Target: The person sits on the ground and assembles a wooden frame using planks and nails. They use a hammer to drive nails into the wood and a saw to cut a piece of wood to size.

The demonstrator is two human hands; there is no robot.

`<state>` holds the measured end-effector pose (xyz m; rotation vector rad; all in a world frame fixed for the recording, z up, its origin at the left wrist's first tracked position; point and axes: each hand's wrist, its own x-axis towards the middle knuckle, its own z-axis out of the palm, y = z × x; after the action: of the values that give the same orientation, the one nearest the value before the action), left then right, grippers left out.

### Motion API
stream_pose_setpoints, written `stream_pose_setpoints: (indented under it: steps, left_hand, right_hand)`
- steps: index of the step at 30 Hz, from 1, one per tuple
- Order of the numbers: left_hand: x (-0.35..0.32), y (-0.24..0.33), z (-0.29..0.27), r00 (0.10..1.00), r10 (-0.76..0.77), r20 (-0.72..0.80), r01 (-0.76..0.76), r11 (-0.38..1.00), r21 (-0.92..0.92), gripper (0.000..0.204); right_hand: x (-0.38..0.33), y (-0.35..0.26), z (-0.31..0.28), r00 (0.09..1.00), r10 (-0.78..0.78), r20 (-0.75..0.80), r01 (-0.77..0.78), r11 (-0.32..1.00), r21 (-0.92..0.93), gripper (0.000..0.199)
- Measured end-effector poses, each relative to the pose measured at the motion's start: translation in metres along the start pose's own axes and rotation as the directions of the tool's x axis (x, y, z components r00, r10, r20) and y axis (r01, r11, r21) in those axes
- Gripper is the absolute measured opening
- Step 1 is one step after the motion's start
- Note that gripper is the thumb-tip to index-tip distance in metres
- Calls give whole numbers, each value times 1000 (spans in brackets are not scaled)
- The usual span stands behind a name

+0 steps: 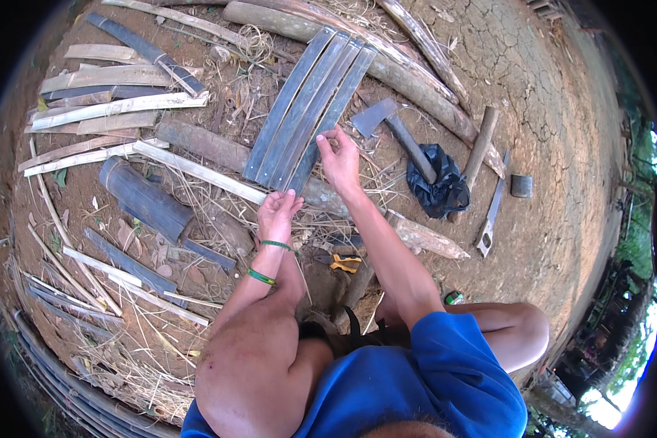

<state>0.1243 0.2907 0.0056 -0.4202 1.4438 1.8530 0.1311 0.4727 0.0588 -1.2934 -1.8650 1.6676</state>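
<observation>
A panel of several dark split-bamboo slats [310,109], lying side by side with narrow gaps, rests tilted across logs in front of me. My right hand [339,159] pinches its right edge, thumb on top of the outer slat. At the panel's near right corner, my left hand [276,213] is turned palm up with curled fingers, its fingertips closed at the slat ends. Small pale dots mark the slats' near ends. Just below the hands lies a yellow-handled tool [345,263], partly hidden among straw.
To the right lie a hatchet [405,139], a black plastic bag [439,182], a wooden handle [482,150] and a handsaw [492,212]. Split bamboo strips [124,106] and a thick bamboo piece [146,201] cover the left ground. Logs [416,91] stretch across the far side.
</observation>
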Motion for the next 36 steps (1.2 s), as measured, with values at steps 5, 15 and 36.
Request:
stream_pose_setpoints:
  steps: [5,15,36]
  left_hand:
    - [-2,0,1,1000,-11,1,11,1000,-6,18]
    - [-2,-1,4,1000,6,22,-5,1000,-23,21]
    - [-4,4,-1,1000,19,18,-18,997,-79,22]
  right_hand:
    - [2,11,3,996,-66,-57,67,998,17,19]
    - [6,12,3,997,-58,-60,55,998,-41,20]
    - [-55,17,-7,942,-188,280,224,969,-102,16]
